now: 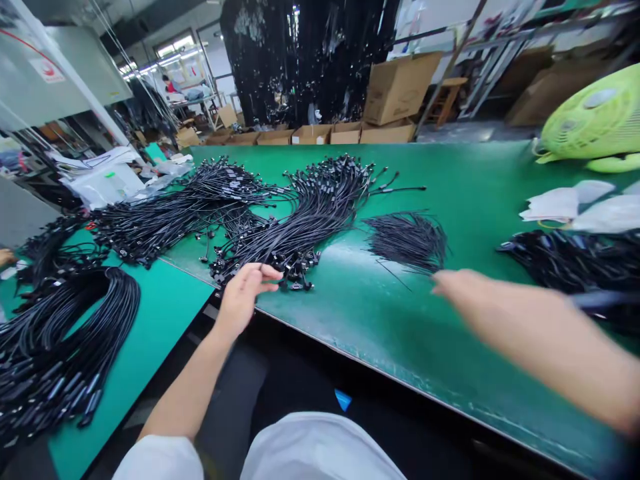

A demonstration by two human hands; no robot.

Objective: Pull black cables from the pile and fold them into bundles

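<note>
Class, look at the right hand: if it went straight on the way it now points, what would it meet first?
Most likely the pile of thin black strips on the green table. The right hand is blurred near the pile's edge, so the exact gap is unclear.

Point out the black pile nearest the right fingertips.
The thin strands: their near edge lies right by the right hand. The cable bundles are well to the left; the dark bundle at far right is farther off.
</note>
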